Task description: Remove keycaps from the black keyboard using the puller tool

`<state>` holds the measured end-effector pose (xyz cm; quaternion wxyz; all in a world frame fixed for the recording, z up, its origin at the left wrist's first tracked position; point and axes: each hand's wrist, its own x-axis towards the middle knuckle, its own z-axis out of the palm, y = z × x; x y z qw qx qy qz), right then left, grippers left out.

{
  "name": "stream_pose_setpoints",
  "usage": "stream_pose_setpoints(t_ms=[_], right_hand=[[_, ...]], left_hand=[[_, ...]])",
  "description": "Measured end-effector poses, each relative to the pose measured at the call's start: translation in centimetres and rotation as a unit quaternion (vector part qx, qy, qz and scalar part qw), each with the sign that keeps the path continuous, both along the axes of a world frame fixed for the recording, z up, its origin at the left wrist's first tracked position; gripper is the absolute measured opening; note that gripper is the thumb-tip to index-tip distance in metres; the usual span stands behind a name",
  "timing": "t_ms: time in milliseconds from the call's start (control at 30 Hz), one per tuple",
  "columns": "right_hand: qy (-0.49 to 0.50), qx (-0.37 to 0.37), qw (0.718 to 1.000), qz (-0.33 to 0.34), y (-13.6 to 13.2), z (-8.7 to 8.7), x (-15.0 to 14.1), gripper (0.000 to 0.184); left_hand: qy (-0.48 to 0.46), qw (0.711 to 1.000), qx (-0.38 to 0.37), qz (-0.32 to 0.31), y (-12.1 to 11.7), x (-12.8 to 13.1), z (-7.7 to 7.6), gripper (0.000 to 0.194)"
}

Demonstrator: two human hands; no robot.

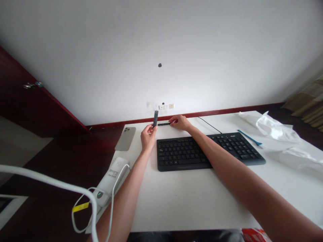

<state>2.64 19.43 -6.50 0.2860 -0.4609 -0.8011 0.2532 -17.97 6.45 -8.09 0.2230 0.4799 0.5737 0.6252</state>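
Can't see the six-o'clock end of the slim dark stick (155, 118), tucked into the left hand (147, 135). Can't follow the thin black strip (163, 124) past the right hand (179, 122) at its three-o'clock end. Can't read print on the white power strip (112, 179), toward half past seven. Can't see keys of the black keyboard (180, 153) beneath the right forearm (218, 154), toward four o'clock.

On the white rectangular table (151, 205) lies the black rectangular plastic keyboard (181, 152); behind it sits a short row of small black pieces (163, 124), the right hand (180, 122) at its right end, the left hand (148, 135) (a slim dark stick (155, 119) in its grasp) near its left; left of the keyboard lies the flat grey phone (125, 139), the long white box (112, 176) before it; to the right, the thin blue tool (249, 137) and, farther right, crumpled white plastic wrapping (274, 127).
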Motion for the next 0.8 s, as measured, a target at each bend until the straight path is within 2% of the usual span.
stream_pose_setpoints(t_ms=[267, 500, 600, 700, 800], right_hand=[[0.013, -0.003, 1.000, 0.000, -0.3, 0.4, 0.0, 0.022], [0.018, 0.033, 0.999, -0.012, -0.8, 0.3, 0.8, 0.017], [0.050, 0.050, 0.997, -0.042, -1.2, 0.4, 1.2, 0.018], [0.075, 0.067, 0.992, -0.076, -2.0, 1.0, 1.6, 0.019], [0.082, 0.081, 0.990, -0.078, -4.1, 1.7, 2.5, 0.022]], left_hand=[[0.016, 1.000, 0.008, -0.008, -0.1, 0.0, 0.0, 0.034], [0.051, 0.998, 0.005, -0.021, -0.5, 0.4, 0.6, 0.030], [0.055, 0.998, 0.015, -0.026, -0.7, 0.4, 0.8, 0.028], [0.055, 0.998, 0.018, -0.027, -0.8, 0.3, 0.9, 0.027], [0.060, 0.998, 0.016, -0.024, -0.8, 0.3, 0.8, 0.026]])
